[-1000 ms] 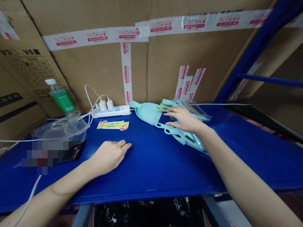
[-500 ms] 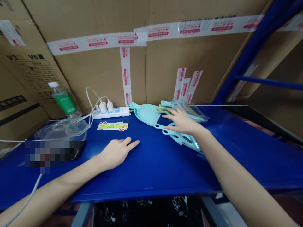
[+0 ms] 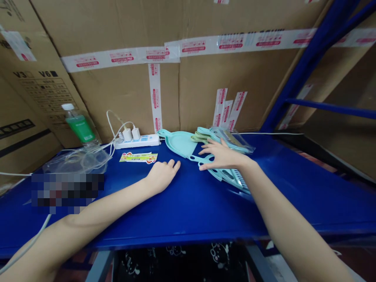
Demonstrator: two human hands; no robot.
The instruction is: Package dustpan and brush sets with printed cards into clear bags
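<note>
Right hand (image 3: 223, 156) is flat on the mint-green brush pile (image 3: 232, 177), palm down, fingers spread wide, gripping nothing. The pile sits right of centre on the blue desk (image 3: 188, 211), and its long axis runs from the looped handle at the fingertips back toward the right forearm. Just beyond it lies the mint dustpan (image 3: 182, 141), pan facing the near edge, with a clear bag of more pieces (image 3: 235, 138) behind the knuckles.

Left hand (image 3: 163, 174) is empty too, loosely curled and resting on the desk, fingertips just short of the dustpan's near rim. So the right hand is on the goods and the left is a close second.

And there's the change: a second ago the left hand lay well back at mid-desk, and it has slid forward and rightward. The right hand has barely moved. The power strip (image 3: 138, 140) and the green bottle (image 3: 78, 125) sit well off to the left, untouched.
</note>
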